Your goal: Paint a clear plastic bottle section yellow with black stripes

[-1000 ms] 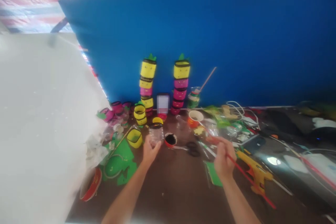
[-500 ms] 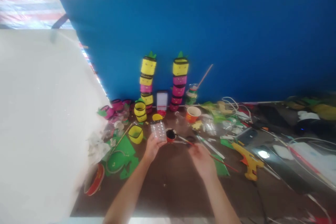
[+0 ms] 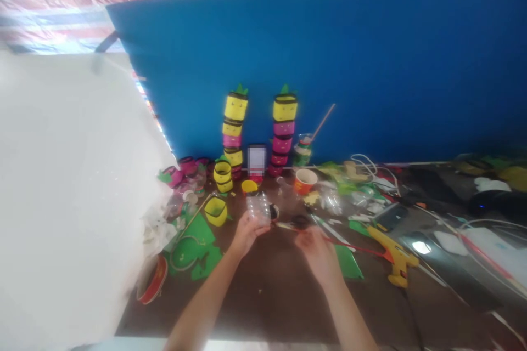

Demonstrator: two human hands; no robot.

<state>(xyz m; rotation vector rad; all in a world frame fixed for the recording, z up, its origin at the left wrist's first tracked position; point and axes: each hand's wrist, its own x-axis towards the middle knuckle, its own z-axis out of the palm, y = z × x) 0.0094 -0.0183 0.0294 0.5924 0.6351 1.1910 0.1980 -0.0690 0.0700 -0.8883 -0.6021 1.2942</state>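
A clear ribbed plastic bottle section (image 3: 257,206) is held upright in my left hand (image 3: 246,235), fingers wrapped around its lower part. My right hand (image 3: 316,242) pinches a thin red-handled paintbrush (image 3: 354,245). The brush lies almost level, its tip pointing left and close to the bottle section; whether they touch, I cannot tell. Just behind the bottle section and partly hidden by it sits a small cup of dark paint (image 3: 275,211). A yellow painted ring-shaped cup (image 3: 249,187) stands beyond.
Two stacks of painted yellow and pink cups, a left stack (image 3: 236,107) and a right stack (image 3: 283,128), stand against the blue board (image 3: 349,55). Green sheets (image 3: 197,236) and a yellow cup (image 3: 216,211) lie left. A yellow glue gun (image 3: 393,252) and a paper cup (image 3: 305,181) are right.
The bottle section has shifted right, now partly covering the dark paint cup. The paintbrush has swung from a slant to nearly level. The view has moved slightly.
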